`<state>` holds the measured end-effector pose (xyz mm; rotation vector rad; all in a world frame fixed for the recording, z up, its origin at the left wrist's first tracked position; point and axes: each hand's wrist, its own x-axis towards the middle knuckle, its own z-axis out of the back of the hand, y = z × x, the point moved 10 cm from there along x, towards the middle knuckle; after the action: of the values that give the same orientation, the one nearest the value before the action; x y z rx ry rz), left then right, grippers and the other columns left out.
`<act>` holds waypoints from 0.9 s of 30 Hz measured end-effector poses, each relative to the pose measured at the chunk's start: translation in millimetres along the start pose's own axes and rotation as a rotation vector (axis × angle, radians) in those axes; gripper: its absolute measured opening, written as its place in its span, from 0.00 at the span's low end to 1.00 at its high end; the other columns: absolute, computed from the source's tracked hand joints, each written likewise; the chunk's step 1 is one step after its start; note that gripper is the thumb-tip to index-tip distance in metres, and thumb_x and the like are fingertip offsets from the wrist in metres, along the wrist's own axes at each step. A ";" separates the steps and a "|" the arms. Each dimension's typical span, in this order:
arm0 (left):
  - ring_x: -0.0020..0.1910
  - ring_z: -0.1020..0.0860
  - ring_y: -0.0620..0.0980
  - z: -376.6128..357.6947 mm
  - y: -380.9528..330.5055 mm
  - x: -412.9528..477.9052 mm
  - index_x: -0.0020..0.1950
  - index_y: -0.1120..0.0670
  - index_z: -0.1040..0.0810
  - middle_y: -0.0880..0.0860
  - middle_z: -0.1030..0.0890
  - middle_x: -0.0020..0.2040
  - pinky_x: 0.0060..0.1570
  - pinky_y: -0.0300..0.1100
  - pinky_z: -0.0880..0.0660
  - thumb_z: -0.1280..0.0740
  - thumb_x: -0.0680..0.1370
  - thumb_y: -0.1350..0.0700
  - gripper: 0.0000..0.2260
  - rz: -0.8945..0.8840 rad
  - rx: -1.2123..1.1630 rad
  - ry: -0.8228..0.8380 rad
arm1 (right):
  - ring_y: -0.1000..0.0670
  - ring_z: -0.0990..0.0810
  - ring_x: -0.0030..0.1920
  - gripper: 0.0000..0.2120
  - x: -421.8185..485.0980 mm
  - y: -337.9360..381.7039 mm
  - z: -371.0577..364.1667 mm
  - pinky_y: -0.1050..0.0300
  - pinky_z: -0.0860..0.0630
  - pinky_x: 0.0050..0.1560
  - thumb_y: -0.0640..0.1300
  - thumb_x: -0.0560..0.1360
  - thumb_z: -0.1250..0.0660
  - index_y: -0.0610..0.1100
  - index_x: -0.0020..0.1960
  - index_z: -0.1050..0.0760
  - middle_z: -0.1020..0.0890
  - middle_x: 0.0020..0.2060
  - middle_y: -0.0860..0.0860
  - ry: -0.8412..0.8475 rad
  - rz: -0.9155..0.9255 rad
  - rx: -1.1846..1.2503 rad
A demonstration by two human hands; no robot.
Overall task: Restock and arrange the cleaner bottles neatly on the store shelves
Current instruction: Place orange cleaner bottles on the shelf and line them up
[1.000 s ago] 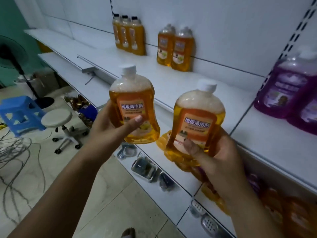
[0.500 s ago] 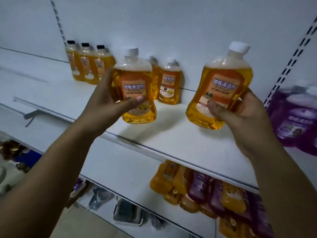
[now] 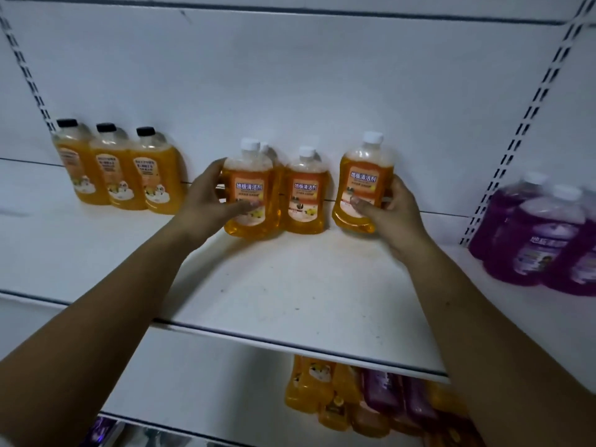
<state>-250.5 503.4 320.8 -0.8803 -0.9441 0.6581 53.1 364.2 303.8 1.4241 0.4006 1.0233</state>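
bottles (image 3: 247, 195) now nearer shelf (image 3: 290, 285)

The left forearm (image 3: 96, 333) and right forearm (image 3: 483, 343) are reaching up and forward, both bare. The left hand (image 3: 206, 201) is gripping a white-capped orange cleaner bottle (image 3: 248, 175), thumb lying across its label, fingers wrapping behind. The right hand (image 3: 392, 214) is gripping a second orange cleaner bottle (image 3: 366, 169) likewise, thumb in front.

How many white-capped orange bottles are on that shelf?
4: front bottle held by left hand; hidden bottle behind it; middle bottle standing free; tilted bottle held by right hand. Others may be hidden.
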 end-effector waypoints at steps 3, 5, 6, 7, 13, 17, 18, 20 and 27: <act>0.62 0.18 0.51 -2.2 13.9 3.0 0.77 0.47 0.31 0.50 0.20 0.65 0.60 0.57 0.18 0.18 0.67 0.47 0.41 0.018 0.028 0.006 | 0.49 0.19 0.66 0.34 4.4 -16.0 0.3 0.37 0.23 0.68 0.47 0.72 0.19 0.53 0.73 0.29 0.18 0.65 0.55 -0.023 -0.019 -0.016; 0.63 0.19 0.49 -5.5 18.8 3.6 0.77 0.46 0.32 0.48 0.20 0.66 0.61 0.55 0.18 0.20 0.69 0.49 0.39 0.022 0.048 0.024 | 0.48 0.21 0.68 0.35 6.3 -21.2 -3.9 0.36 0.23 0.69 0.47 0.72 0.19 0.54 0.74 0.31 0.20 0.67 0.55 -0.013 -0.020 -0.044; 0.64 0.20 0.49 -6.8 20.7 3.6 0.78 0.46 0.33 0.48 0.21 0.67 0.62 0.54 0.18 0.20 0.70 0.49 0.38 0.022 0.056 0.031 | 0.48 0.21 0.69 0.36 6.3 -23.1 -6.3 0.36 0.23 0.69 0.47 0.72 0.19 0.55 0.75 0.32 0.21 0.68 0.55 -0.009 -0.016 -0.060; 0.65 0.20 0.48 -7.7 22.0 3.2 0.78 0.46 0.33 0.47 0.21 0.68 0.62 0.52 0.18 0.21 0.71 0.49 0.38 0.020 0.064 0.032 | 0.48 0.22 0.69 0.37 5.4 -24.0 -8.4 0.36 0.23 0.69 0.47 0.72 0.19 0.55 0.75 0.33 0.22 0.69 0.55 -0.007 -0.010 -0.067; 0.69 0.22 0.50 -5.7 30.3 0.3 0.79 0.46 0.35 0.47 0.23 0.71 0.66 0.56 0.21 0.22 0.75 0.52 0.36 0.042 0.034 0.021 | 0.49 0.22 0.69 0.37 2.3 -23.6 -15.5 0.39 0.22 0.69 0.44 0.73 0.20 0.55 0.76 0.35 0.23 0.70 0.54 -0.009 0.016 -0.087; 0.68 0.21 0.51 -1.2 32.8 0.3 0.78 0.45 0.32 0.48 0.20 0.69 0.66 0.61 0.22 0.20 0.71 0.49 0.38 0.056 -0.005 0.003 | 0.48 0.22 0.69 0.39 1.6 -21.9 -14.4 0.39 0.21 0.68 0.43 0.72 0.19 0.56 0.76 0.36 0.23 0.71 0.53 -0.028 0.040 -0.125; 0.68 0.21 0.52 -1.0 33.5 0.3 0.78 0.45 0.32 0.48 0.20 0.69 0.66 0.61 0.22 0.20 0.70 0.49 0.38 0.059 -0.014 0.001 | 0.48 0.22 0.69 0.39 1.1 -20.1 -13.1 0.41 0.21 0.67 0.42 0.72 0.19 0.55 0.76 0.36 0.24 0.71 0.53 -0.039 0.053 -0.140; 0.68 0.20 0.52 -3.0 34.3 0.0 0.78 0.45 0.32 0.49 0.20 0.69 0.66 0.61 0.22 0.20 0.71 0.49 0.38 0.055 -0.026 0.004 | 0.47 0.22 0.68 0.42 0.9 -16.7 -10.5 0.45 0.19 0.64 0.40 0.71 0.19 0.54 0.77 0.38 0.25 0.72 0.51 -0.060 0.078 -0.151; 0.69 0.22 0.50 -9.8 36.7 1.0 0.79 0.45 0.35 0.47 0.22 0.70 0.67 0.56 0.22 0.23 0.76 0.53 0.35 0.053 0.007 -0.002 | 0.48 0.21 0.68 0.42 3.2 -21.5 -9.7 0.43 0.19 0.65 0.39 0.71 0.19 0.54 0.77 0.38 0.25 0.73 0.51 -0.085 0.063 -0.145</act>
<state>-245.2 519.0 286.6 -0.9014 -0.9222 0.7066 54.6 376.2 283.4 1.3516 0.2163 1.0178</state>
